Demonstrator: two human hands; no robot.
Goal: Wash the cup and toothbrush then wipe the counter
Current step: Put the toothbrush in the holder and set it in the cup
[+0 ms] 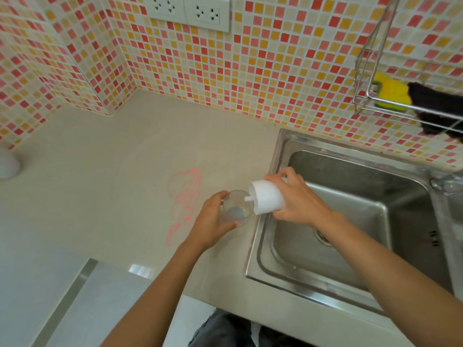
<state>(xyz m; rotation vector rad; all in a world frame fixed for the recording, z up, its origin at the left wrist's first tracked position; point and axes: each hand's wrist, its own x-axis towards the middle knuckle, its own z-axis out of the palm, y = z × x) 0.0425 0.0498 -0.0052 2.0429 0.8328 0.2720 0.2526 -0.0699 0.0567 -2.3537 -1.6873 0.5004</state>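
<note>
My left hand [211, 221] grips a clear plastic cup [236, 207] just above the beige counter [100, 196], close to the sink's left rim. My right hand [295, 199] holds a white soap bottle [266, 196] tipped on its side. The bottle's thin nozzle points into the mouth of the cup. A pale film shows at the bottom of the cup. Red scribble marks [186, 204] stain the counter just left of the cup. No toothbrush is in view.
A steel sink [283, 144] with a drain lies to the right. On the tiled wall above it, a wire rack [363, 106] holds a yellow sponge [390, 92] and a dark cloth [436, 106]. Wall sockets [188, 10] are at the top. A white object [7, 165] sits far left.
</note>
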